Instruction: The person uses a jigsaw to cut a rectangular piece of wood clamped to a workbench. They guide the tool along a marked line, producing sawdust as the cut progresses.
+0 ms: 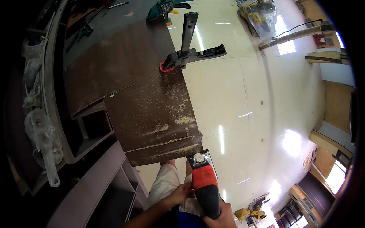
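A red and black jigsaw [205,178] is in my right hand [224,216], which is wrapped round the rear of its body. The jigsaw's metal foot is at the near right corner of a dark brown panel [133,117]; I cannot tell whether it rests on it. My left hand [184,193] is closed, fingers curled against the jigsaw's left side; what they grip is hidden. Pale sawdust is scattered over the panel, and a cut line runs across it near its front edge. A black bar clamp [186,53] with a red pad grips the panel's right edge.
A green clamp [159,11] holds the far edge. Left of the panel, plastic-wrapped items [40,129] lie along a ledge. A cabinet carcass [91,190] stands at the lower left. Power tools in plastic [260,17] lie on the pale floor [235,95] at the far right.
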`<action>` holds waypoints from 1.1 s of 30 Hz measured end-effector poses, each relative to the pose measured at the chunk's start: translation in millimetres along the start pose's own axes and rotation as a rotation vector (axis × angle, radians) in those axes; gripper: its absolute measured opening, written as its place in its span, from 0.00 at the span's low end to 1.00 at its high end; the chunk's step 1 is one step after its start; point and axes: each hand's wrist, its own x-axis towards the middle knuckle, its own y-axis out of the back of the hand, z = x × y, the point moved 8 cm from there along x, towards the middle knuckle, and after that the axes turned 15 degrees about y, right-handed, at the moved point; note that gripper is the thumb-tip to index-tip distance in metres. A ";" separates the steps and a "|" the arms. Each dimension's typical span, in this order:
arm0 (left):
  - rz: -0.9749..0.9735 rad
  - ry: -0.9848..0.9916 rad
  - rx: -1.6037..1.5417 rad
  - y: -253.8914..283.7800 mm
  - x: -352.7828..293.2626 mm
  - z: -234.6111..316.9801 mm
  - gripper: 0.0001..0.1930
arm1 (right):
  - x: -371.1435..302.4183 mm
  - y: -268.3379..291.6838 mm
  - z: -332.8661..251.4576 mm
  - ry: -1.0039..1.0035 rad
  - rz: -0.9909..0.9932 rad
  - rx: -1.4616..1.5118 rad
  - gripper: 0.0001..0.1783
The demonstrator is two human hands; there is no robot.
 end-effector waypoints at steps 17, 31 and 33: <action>-0.006 -0.006 0.038 -6.6 -20.1 -1.4 0.23 | 13.6 -18.3 2.6 -0.050 -0.023 0.106 0.19; 0.079 -0.087 0.028 2.6 -25.8 -16.6 0.20 | 21.3 -22.7 -2.1 -0.194 0.018 0.252 0.13; 0.155 -0.141 -0.004 6.4 -21.5 -1.9 0.21 | 18.0 -22.5 -0.8 -0.246 -0.019 0.263 0.10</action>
